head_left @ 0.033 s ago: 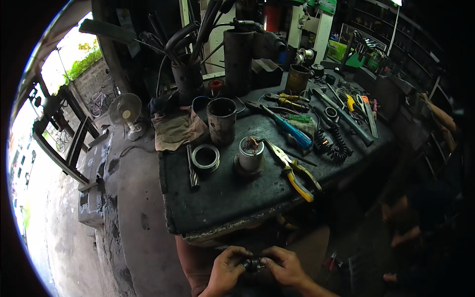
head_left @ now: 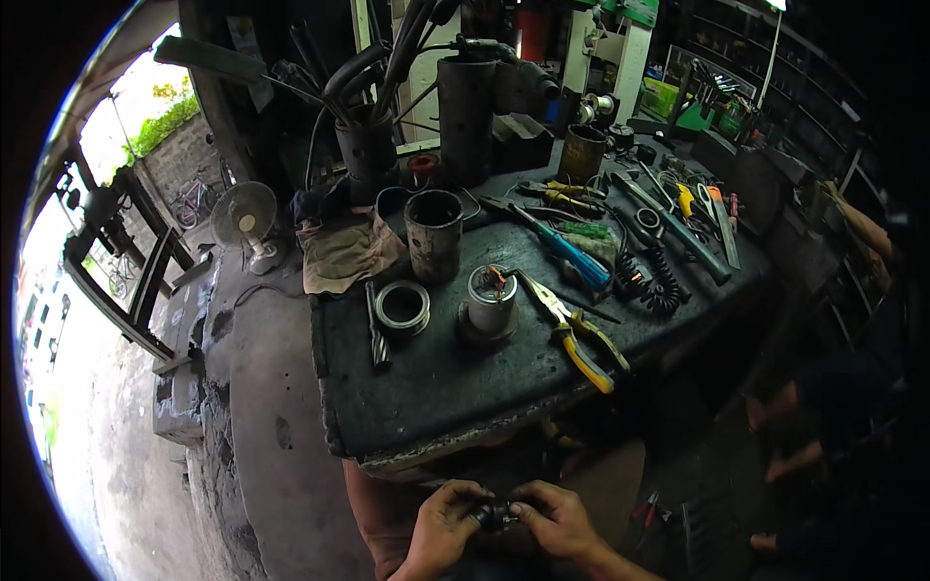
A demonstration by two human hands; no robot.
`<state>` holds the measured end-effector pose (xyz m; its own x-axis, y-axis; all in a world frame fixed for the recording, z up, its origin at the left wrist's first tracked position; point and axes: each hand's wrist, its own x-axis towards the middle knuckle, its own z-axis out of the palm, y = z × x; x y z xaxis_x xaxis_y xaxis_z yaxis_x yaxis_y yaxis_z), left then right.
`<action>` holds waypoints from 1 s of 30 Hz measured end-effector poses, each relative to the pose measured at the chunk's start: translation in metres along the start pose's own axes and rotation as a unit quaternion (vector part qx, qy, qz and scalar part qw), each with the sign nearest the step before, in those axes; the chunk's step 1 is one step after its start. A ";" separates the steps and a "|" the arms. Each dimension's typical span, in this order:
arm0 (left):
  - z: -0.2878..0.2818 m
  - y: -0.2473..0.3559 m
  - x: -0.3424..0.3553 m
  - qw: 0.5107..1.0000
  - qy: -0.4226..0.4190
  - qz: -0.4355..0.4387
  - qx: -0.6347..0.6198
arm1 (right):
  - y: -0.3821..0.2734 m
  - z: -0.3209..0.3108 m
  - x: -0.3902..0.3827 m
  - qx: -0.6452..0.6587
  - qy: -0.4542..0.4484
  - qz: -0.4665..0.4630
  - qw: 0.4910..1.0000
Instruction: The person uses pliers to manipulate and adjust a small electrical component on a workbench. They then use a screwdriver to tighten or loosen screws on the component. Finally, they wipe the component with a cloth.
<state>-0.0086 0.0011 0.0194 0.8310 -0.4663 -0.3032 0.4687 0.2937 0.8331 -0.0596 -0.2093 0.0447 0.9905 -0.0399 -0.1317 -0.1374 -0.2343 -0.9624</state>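
Both my hands are low in the head view, below the front edge of a dark workbench (head_left: 436,407). My left hand (head_left: 438,535) and my right hand (head_left: 560,525) pinch a small dark round part (head_left: 496,514) between their fingertips. On the bench just above them stand a short metal cylinder with copper windings (head_left: 489,305), a flat metal ring (head_left: 402,307) and yellow-handled pliers (head_left: 581,341).
Further back lie a rusty tube (head_left: 433,232), a blue screwdriver (head_left: 573,256), a coiled black cable (head_left: 655,283), a rag (head_left: 344,254) and several hand tools. A small fan (head_left: 247,221) stands on the concrete floor at left. Another person's feet (head_left: 783,412) are at right.
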 end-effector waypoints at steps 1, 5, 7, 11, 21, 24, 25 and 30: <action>-0.001 -0.001 -0.002 1.000 0.000 -0.005 -0.020 | 0.001 0.003 -0.001 0.011 0.003 0.026 1.000; -0.013 -0.007 0.003 1.000 -0.009 0.022 -0.015 | 0.005 0.008 0.001 0.040 0.001 0.013 0.999; -0.017 -0.009 0.001 0.999 -0.003 0.034 0.025 | 0.005 0.008 0.000 0.029 -0.002 0.035 0.999; -0.009 -0.005 -0.006 0.995 0.012 0.065 0.072 | -0.002 0.009 0.001 -0.006 0.022 -0.032 0.999; 0.012 0.021 -0.013 0.987 0.034 -0.033 0.153 | 0.012 -0.001 -0.015 -0.021 0.039 -0.084 0.995; 0.006 0.020 -0.008 0.999 0.037 -0.003 0.020 | 0.048 -0.019 -0.029 -0.051 0.127 -0.032 0.990; 0.003 0.021 -0.004 0.999 0.034 -0.004 -0.032 | 0.061 -0.029 -0.033 -0.141 0.174 -0.016 0.974; -0.006 0.031 0.006 0.996 0.012 0.020 -0.084 | 0.100 -0.049 -0.049 -0.557 0.223 0.074 0.797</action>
<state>0.0127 0.0124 0.0402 0.8557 -0.4322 -0.2846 0.4776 0.4479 0.7559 -0.1221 -0.2787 -0.0335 0.8955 -0.4306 0.1131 -0.4203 -0.9014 -0.1042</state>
